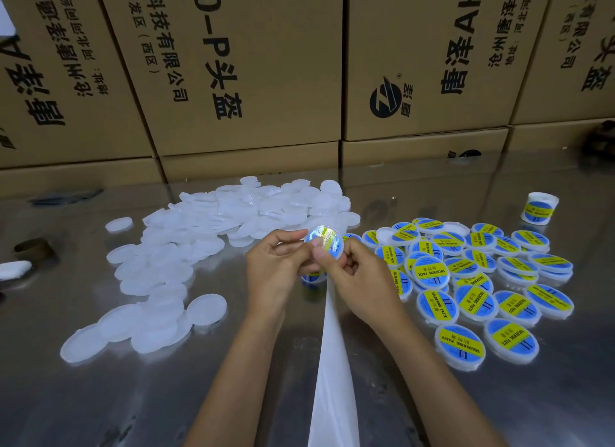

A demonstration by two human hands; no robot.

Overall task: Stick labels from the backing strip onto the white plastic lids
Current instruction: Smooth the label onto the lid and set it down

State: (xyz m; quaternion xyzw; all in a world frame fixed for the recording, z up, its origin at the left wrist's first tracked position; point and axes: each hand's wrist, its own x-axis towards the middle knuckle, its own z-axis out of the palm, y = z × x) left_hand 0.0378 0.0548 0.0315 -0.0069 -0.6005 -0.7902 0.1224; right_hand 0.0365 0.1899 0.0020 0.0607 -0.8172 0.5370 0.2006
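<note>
The white backing strip lay nearest, running up from the bottom edge between the two forearms to the hands over the shiny metal table. Both hands met at one lid, held tilted above the table with a blue and yellow label on its face, washed out by glare. The left hand had its fingers curled round the lid's left edge; the right hand gripped the lower right side, its thumb pressed flat on the label. Whether the strip was pinched in either hand could not be told. To the left and behind spread a heap of plain white lids, some loose ones nearer. To the right lay the labelled lids, overlapping, marked SOLDERING PASTE. A label roll stood beyond them. Printed cardboard boxes walled the far edge
</note>
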